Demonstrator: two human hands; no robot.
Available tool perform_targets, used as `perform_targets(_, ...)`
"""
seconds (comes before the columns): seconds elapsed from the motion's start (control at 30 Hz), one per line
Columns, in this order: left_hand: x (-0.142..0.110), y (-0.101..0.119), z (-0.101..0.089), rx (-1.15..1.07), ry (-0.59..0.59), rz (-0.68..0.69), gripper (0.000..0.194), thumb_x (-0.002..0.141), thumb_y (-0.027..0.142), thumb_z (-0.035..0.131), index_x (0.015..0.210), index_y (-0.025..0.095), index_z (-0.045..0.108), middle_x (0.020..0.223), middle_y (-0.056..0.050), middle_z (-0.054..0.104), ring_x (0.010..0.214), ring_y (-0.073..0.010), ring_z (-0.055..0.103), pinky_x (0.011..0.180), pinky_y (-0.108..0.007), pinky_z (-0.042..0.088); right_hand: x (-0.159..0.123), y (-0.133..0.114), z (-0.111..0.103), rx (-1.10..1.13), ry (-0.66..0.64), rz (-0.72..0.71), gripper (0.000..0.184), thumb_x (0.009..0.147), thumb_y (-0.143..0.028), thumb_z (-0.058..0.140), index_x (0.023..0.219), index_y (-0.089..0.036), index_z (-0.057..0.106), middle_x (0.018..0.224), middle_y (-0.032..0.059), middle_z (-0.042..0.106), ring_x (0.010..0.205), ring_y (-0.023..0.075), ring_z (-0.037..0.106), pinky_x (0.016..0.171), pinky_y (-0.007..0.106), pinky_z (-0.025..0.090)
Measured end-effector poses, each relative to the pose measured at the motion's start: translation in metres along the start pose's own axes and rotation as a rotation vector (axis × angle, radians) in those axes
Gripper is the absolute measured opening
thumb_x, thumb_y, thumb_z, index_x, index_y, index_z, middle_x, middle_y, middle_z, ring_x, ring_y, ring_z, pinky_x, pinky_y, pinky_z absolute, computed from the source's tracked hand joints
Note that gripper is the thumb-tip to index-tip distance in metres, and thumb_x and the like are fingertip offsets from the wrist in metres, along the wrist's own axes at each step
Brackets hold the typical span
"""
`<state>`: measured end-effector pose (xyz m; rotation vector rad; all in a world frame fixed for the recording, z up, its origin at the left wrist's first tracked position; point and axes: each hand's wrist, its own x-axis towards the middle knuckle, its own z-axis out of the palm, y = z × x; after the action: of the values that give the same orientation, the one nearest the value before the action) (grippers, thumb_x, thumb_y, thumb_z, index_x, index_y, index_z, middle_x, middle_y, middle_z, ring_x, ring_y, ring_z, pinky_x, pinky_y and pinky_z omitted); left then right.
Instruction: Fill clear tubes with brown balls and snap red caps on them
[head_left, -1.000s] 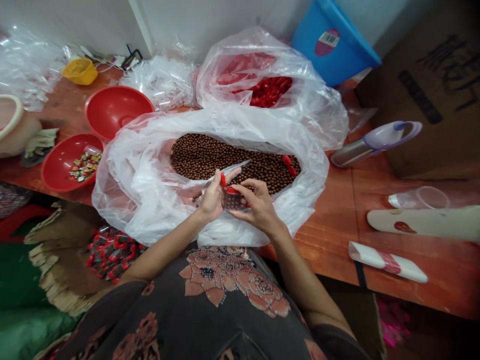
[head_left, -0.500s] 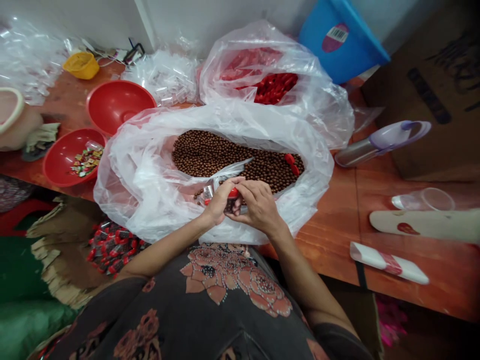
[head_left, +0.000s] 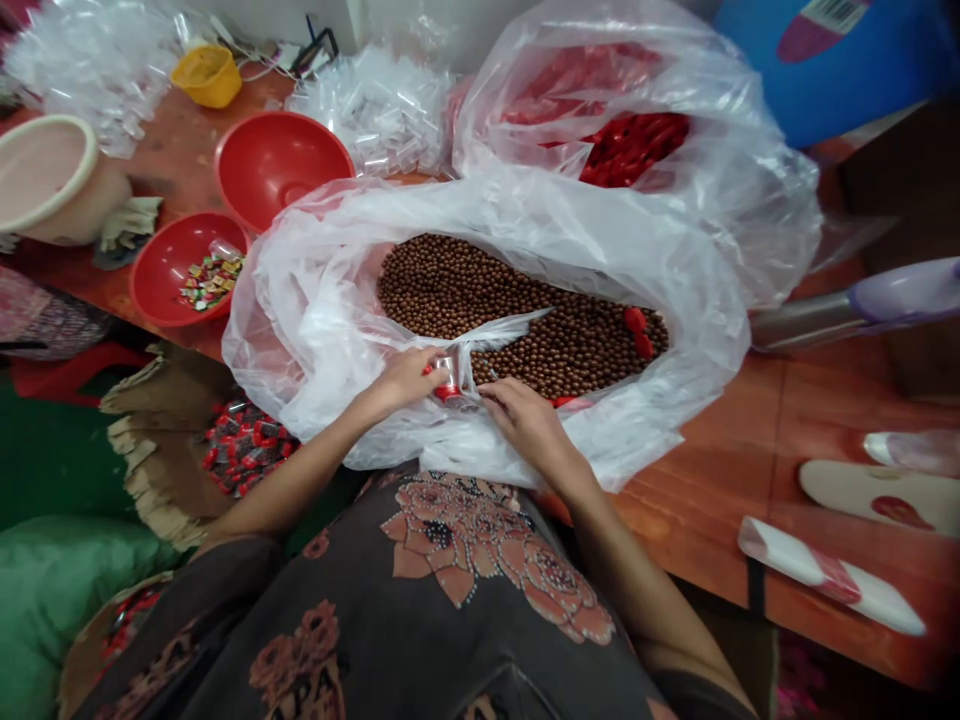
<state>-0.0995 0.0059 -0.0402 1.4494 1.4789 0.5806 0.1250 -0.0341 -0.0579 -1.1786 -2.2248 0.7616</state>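
At the far left we have a white-rimmed basin [head_left: 52,180] on the wooden table [head_left: 697,520], and beside it a red bowl [head_left: 150,280] holding wrapped sweets. A larger red bowl [head_left: 277,165] sits behind that, and below the table edge lie red-capped packets [head_left: 244,450] on torn cardboard. Our left hand [head_left: 405,382] is narrowly closed, its fingertips on a small transparent container with a red cap [head_left: 448,380], which sits just above the fold of a white plastic bag [head_left: 300,340] of brown beads [head_left: 465,290]. Our right hand [head_left: 525,420] is curled narrow just beside the container, though we cannot tell whether it grips anything. Two red caps [head_left: 636,330] lie on the beads, and further right a bag of red pieces [head_left: 637,150] sits behind, near a blue bucket [head_left: 840,60] and a purple-lidded flask [head_left: 900,300]
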Motion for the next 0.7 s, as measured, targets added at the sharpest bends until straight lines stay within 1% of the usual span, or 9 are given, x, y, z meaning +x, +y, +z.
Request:
perform_targets(0.07, 0.004, -0.011, 0.005, 0.112, -0.050, 0.002, 0.036, 0.067, 0.029, 0.079, 0.101, 0.022, 0.071, 0.091, -0.008, 0.060, 0.098, -0.0293, 0.056, 0.094, -0.041, 0.041, 0.003, -0.001, 0.003, -0.010, -0.077, 0.006, 0.023, 0.095, -0.027, 0.056, 0.115, -0.023, 0.065, 0.104, 0.0092, 0.068, 0.096, 0.0238, 0.066, 0.084, 0.043, 0.056)
perform_targets(0.13, 0.008, -0.017, 0.014, 0.175, -0.070, 0.000, 0.036, 0.066, 0.025, 0.079, 0.101, 0.022, 0.070, 0.087, -0.007, 0.055, 0.098, -0.0313, 0.055, 0.096, -0.045, 0.039, 0.007, -0.005, 0.007, -0.061, -0.155, -0.005, 0.034, 0.091, -0.033, 0.063, 0.123, -0.023, 0.062, 0.109, 0.0104, 0.068, 0.099, 0.0254, 0.066, 0.084, 0.043, 0.056)
perform_targets(0.23, 0.015, -0.021, 0.022, 0.241, -0.101, 0.046, 0.025, 0.069, 0.019, 0.073, 0.093, 0.023, 0.065, 0.081, -0.005, 0.051, 0.092, -0.0287, 0.054, 0.091, -0.041, 0.039, 0.014, -0.016, 0.014, -0.146, -0.240, -0.030, 0.049, 0.087, -0.035, 0.068, 0.132, -0.021, 0.056, 0.114, 0.0132, 0.069, 0.103, 0.0288, 0.067, 0.084, 0.045, 0.056)
perform_targets(0.33, 0.020, -0.023, 0.023, 0.305, -0.117, 0.046, 0.029, 0.068, 0.020, 0.071, 0.094, 0.023, 0.057, 0.077, -0.002, 0.050, 0.080, -0.0243, 0.052, 0.079, -0.036, 0.040, 0.022, -0.023, 0.022, -0.209, -0.291, -0.043, 0.039, 0.086, -0.026, 0.066, 0.123, -0.014, 0.061, 0.111, 0.0166, 0.072, 0.102, 0.0314, 0.069, 0.083, 0.045, 0.057)
perform_targets(0.4, 0.022, -0.025, 0.025, 0.265, -0.050, 0.017, 0.033, 0.069, 0.016, 0.066, 0.099, 0.023, 0.053, 0.075, -0.001, 0.049, 0.074, -0.0216, 0.050, 0.071, -0.033, 0.038, 0.029, -0.024, 0.027, -0.241, -0.300, -0.059, 0.025, 0.083, -0.016, 0.061, 0.107, -0.013, 0.066, 0.105, 0.0164, 0.074, 0.095, 0.0302, 0.072, 0.080, 0.041, 0.058)
perform_targets(0.5, 0.024, -0.028, 0.031, 0.167, 0.000, -0.021, 0.041, 0.063, 0.008, 0.061, 0.100, 0.022, 0.050, 0.075, 0.001, 0.049, 0.071, -0.0180, 0.047, 0.065, -0.029, 0.033, 0.039, -0.021, 0.028, -0.206, -0.270, -0.112, 0.026, 0.078, -0.012, 0.056, 0.100, -0.022, 0.068, 0.093, 0.0087, 0.075, 0.082, 0.0274, 0.073, 0.070, 0.037, 0.058)
perform_targets(0.6, 0.023, -0.030, 0.033, 0.048, 0.075, -0.053, 0.043, 0.056, 0.005, 0.059, 0.095, 0.020, 0.051, 0.075, 0.003, 0.049, 0.071, -0.0158, 0.046, 0.063, -0.026, 0.031, 0.044, -0.018, 0.020, -0.114, -0.285, -0.144, 0.027, 0.078, -0.014, 0.057, 0.095, -0.030, 0.070, 0.087, 0.0049, 0.075, 0.079, 0.0284, 0.073, 0.066, 0.039, 0.057)
perform_targets(0.67, 0.017, -0.027, 0.025, -0.067, 0.069, -0.053, 0.042, 0.054, 0.005, 0.060, 0.093, 0.020, 0.053, 0.074, 0.003, 0.050, 0.071, -0.0147, 0.046, 0.062, -0.025, 0.032, 0.047, -0.016, 0.015, -0.022, -0.275, -0.130, 0.025, 0.079, -0.016, 0.059, 0.096, -0.031, 0.070, 0.088, 0.0054, 0.076, 0.079, 0.0288, 0.073, 0.066, 0.040, 0.057)
perform_targets(0.7, 0.012, -0.025, 0.016, -0.120, 0.053, -0.042, 0.041, 0.054, 0.007, 0.061, 0.093, 0.019, 0.055, 0.073, 0.004, 0.051, 0.070, -0.0145, 0.046, 0.062, -0.025, 0.032, 0.049, -0.015, 0.013, 0.018, -0.257, -0.115, 0.024, 0.080, -0.017, 0.059, 0.097, -0.031, 0.070, 0.087, 0.0057, 0.076, 0.077, 0.0281, 0.073, 0.065, 0.039, 0.057)
